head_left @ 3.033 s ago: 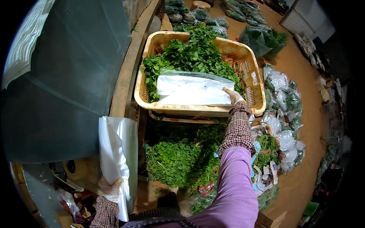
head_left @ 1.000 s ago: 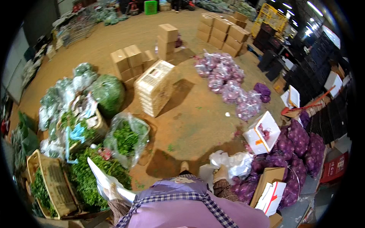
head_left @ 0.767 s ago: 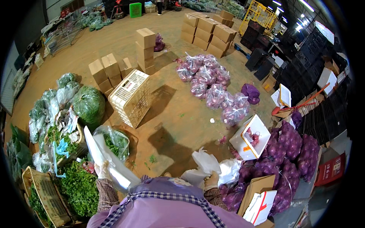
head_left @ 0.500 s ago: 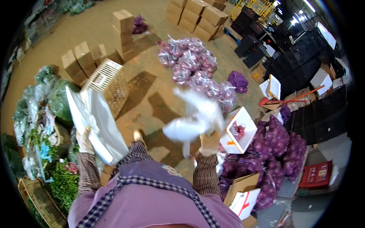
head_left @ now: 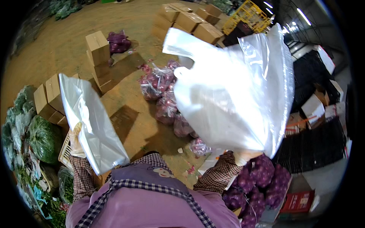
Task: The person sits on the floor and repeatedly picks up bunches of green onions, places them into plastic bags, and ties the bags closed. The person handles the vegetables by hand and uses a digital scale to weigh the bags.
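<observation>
My left hand grips a flat stack of white plastic bags, held upright at my left side. In my right hand is the lower end of a single white translucent plastic bag. That bag is spread out and puffed, with its handle loops up. It covers part of the clear bags of red onions on the floor beyond. Most of my right fingers are hidden behind the film. Purple mesh sacks of onions lie close by my right forearm.
Cardboard boxes stand stacked ahead on the left, more boxes at the back. Bagged greens line my left. A purple sack lies beside the stack. Black crates and a red box are on the right.
The single bag, blurred and crumpled before, now opens out wide as my right hand has moved to the right. My view has shifted forward and right. The left hand keeps its stack.
</observation>
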`<state>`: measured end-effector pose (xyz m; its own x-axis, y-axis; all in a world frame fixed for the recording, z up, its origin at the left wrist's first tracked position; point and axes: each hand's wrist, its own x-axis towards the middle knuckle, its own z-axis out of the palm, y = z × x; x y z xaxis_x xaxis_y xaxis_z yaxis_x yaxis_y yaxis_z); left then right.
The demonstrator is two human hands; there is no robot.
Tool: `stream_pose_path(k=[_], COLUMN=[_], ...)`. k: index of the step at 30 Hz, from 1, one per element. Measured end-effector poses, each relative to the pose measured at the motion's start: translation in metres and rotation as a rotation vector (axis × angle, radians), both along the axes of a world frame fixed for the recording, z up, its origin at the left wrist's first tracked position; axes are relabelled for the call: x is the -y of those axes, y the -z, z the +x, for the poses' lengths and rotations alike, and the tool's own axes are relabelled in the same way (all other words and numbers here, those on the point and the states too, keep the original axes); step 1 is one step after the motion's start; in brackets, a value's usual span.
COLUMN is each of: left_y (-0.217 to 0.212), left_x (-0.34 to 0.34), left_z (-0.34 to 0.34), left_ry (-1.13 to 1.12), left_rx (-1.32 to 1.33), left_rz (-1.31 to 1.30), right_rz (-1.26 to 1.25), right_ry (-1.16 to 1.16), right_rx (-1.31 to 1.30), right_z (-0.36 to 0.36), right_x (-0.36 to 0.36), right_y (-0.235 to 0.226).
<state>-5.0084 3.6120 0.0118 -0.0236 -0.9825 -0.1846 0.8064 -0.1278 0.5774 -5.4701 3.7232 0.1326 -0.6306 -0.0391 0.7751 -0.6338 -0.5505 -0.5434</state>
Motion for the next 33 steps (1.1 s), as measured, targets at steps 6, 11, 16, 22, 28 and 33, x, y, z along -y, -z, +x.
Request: stream_pose_path(k=[6, 11, 16, 22, 28, 33], left_y=[0.021, -0.008, -0.041, -0.030, -0.022, -0.028], left_x=[0.143, 0.206, 0.251, 0.348, 0.501, 0.634], left_z=[-0.009, 0.005, -0.012, -0.004, 0.020, 0.040], left_ry=[-0.112, -0.507, -0.634, -0.818, -0.852, -0.878], left_rx=[0.052, 0.282, 0.106, 0.069, -0.039, -0.078], left_rz=[-0.261, -0.167, -0.037, -0.193, -0.204, -0.221], right_rz=[0.599, 0.729, 0.549, 0.429, 0.480, 0.468], right_ry=[0.475, 0.487, 0.512, -0.162, -0.087, -0.257], right_rx=[-0.339, -0.681, -0.931, -0.572, -0.544, -0.369], right_z=[-0.083, -0.114, -0.086, -0.089, -0.075, -0.043], right_x=[0.094, 0.254, 0.421, 0.598, 0.752, 0.881], right_y=[0.036, 0.044, 0.044, 0.060, 0.026, 0.031])
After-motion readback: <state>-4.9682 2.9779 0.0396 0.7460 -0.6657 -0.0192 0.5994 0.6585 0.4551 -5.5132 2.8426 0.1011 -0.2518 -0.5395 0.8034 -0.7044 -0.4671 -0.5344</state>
